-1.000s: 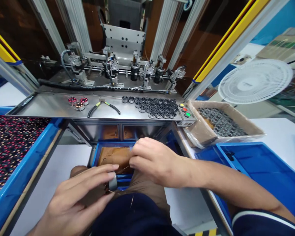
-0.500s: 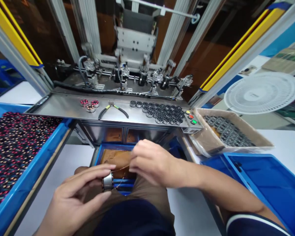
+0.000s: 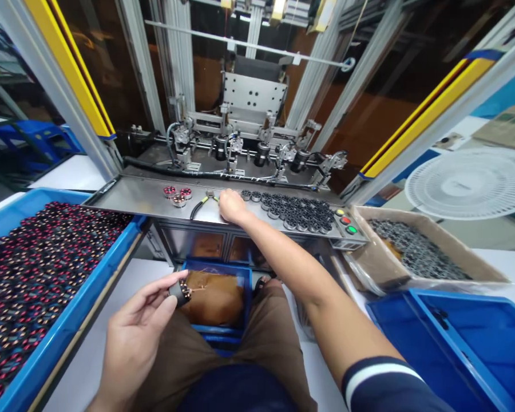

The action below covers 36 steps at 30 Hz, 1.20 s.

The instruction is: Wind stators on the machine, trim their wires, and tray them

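Note:
My left hand (image 3: 143, 323) pinches a small round wound coil (image 3: 181, 291) with loose copper wire ends, held over my lap beside a small blue box (image 3: 240, 274) of copper wire scraps. My right hand (image 3: 232, 206) is stretched far forward to the steel shelf (image 3: 133, 197), its fingers curled down on the yellow-and-black pliers (image 3: 198, 206). Just right of that hand lies a heap of dark empty cores (image 3: 296, 210). Three wound coils (image 3: 177, 194) sit to the left of the pliers.
A large blue bin (image 3: 47, 349) of red-wound coils stands at my left. A cardboard box (image 3: 455, 257) of dark cores and a blue crate (image 3: 467, 337) are at my right. Behind the shelf are winding machine heads (image 3: 240, 146), coloured buttons (image 3: 345, 221) and a white fan (image 3: 470, 183).
My right hand left the coil and wire at my lap and reached forward to the pliers on the shelf. My left hand shifted left with the coil. The view tilted upward.

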Available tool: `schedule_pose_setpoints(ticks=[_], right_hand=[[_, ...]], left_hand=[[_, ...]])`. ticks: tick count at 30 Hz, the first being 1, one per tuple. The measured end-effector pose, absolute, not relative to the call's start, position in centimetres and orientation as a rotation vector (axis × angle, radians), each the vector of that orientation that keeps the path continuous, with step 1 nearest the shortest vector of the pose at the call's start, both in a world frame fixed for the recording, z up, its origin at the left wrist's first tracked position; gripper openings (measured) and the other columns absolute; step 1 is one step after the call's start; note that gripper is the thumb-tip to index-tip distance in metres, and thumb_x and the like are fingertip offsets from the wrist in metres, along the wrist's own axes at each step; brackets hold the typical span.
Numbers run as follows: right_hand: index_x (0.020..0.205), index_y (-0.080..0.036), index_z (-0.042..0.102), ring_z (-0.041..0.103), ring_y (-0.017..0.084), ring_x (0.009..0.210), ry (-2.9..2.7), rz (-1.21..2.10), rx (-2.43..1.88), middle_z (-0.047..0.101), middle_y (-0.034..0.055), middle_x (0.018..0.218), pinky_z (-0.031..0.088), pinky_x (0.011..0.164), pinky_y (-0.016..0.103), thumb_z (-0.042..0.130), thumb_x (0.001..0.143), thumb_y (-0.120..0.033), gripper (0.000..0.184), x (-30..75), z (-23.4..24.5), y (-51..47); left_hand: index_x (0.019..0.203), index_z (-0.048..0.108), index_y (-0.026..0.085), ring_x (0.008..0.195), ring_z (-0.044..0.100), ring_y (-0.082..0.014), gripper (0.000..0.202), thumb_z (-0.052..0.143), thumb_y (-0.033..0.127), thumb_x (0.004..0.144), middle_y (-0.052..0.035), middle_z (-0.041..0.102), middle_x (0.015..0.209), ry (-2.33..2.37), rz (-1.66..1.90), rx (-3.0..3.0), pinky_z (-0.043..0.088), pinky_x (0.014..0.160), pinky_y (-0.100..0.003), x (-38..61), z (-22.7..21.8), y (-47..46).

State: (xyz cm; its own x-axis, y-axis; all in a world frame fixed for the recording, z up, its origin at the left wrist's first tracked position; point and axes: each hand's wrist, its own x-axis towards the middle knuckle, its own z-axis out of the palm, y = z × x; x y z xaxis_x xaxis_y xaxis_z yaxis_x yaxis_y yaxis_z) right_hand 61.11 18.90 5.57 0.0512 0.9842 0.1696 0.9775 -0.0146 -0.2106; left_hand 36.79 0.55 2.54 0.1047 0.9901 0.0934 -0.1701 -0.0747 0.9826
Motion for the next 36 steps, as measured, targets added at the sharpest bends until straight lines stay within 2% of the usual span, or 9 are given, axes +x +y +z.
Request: schedule_pose_setpoints(ticks=[5,9,13,16,18,21,24,29,36], right_hand=[[0.117,-0.01,0.055,0.059,0.023,0.103,-2.039,-0.029,-1.869,0.055,0.0176,0.122,0.047,0.091,0.039,0.042,0.098,-0.018,0.025,63.1,9.0,15.9],[0.114,-0.015,0.057,0.057,0.022,0.104,-2.008,-0.036,-1.516,0.061,0.0127,0.112,0.044,0.093,0.034,0.042,0.098,-0.023,0.024,66.2,10.6,7.7],[0.102,-0.019,0.063,0.061,0.015,0.081,-1.947,0.711,-1.305,0.066,0.0047,0.09,0.047,0.078,0.028,0.049,0.096,-0.027,0.017,67.2,7.1,-2.6],[0.087,-0.015,0.063,0.051,0.01,0.061,-1.652,1.383,-1.21,0.059,0.0004,0.07,0.043,0.061,0.023,0.052,0.094,-0.039,0.027,65.0,2.7,-8.3],[0.09,-0.015,0.06,0.045,0.009,0.06,-1.411,1.519,-1.154,0.054,-0.0009,0.07,0.041,0.059,0.023,0.052,0.091,-0.051,0.037,63.2,0.5,-10.7],[0.113,-0.016,0.053,0.052,0.015,0.082,-1.391,1.471,-1.172,0.055,0.0032,0.093,0.046,0.077,0.028,0.074,0.066,-0.061,0.068,61.6,-0.8,-12.8],[0.131,-0.018,0.04,0.053,0.02,0.1,-1.532,1.496,-1.265,0.055,0.0065,0.112,0.045,0.093,0.032,0.087,0.051,-0.047,0.097,61.2,-0.9,-13.8],[0.14,-0.02,0.034,0.059,0.017,0.096,-1.687,1.128,-1.248,0.06,0.0068,0.107,0.049,0.09,0.033,0.06,0.07,-0.008,0.076,61.0,-1.1,-13.0],[0.139,-0.018,0.042,0.06,0.017,0.081,-1.744,0.791,-0.945,0.063,0.0073,0.094,0.053,0.073,0.031,0.056,0.07,-0.007,0.072,60.4,0.0,-8.7]], left_hand=[[0.105,0.071,0.022,0.114,0.066,-0.0166,0.022,0.069,0.021,0.083,-0.0032,0.073,0.118,0.975,1.327,1.182,0.05,0.1,-0.021,37.1,3.3,0.0],[0.102,0.071,0.024,0.115,0.065,-0.0155,0.019,0.069,0.02,0.084,-0.0009,0.074,0.117,0.946,1.334,1.161,0.048,0.101,-0.02,37.3,3.4,-0.3],[0.106,0.071,0.023,0.114,0.065,-0.0146,0.021,0.068,0.021,0.085,-0.0014,0.073,0.117,0.947,1.301,1.137,0.047,0.102,-0.019,37.6,3.2,-0.4],[0.112,0.069,0.021,0.114,0.065,-0.0165,0.026,0.067,0.024,0.086,-0.0044,0.071,0.121,0.961,1.238,1.124,0.048,0.102,-0.021,38.2,3.3,-0.3],[0.113,0.069,0.021,0.115,0.064,-0.0177,0.028,0.067,0.023,0.085,-0.0056,0.071,0.122,0.952,1.22,1.131,0.048,0.102,-0.022,38.8,3.4,-0.2],[0.114,0.068,0.021,0.116,0.064,-0.0184,0.032,0.071,0.019,0.082,-0.0057,0.07,0.124,0.911,1.195,1.157,0.049,0.101,-0.022,39.7,3.7,-0.3],[0.116,0.067,0.021,0.111,0.067,-0.0173,0.038,0.074,0.016,0.078,-0.0056,0.07,0.123,0.893,1.169,1.181,0.051,0.097,-0.019,40.3,4.2,-0.5],[0.112,0.069,0.018,0.104,0.07,-0.0173,0.037,0.076,0.018,0.076,-0.007,0.074,0.115,0.963,1.177,1.199,0.054,0.091,-0.018,41.2,5.4,-1.5],[0.11,0.07,0.019,0.097,0.072,-0.0166,0.037,0.078,0.021,0.075,-0.0054,0.076,0.109,1.025,1.138,1.236,0.055,0.087,-0.016,41.1,6.1,-2.1]])
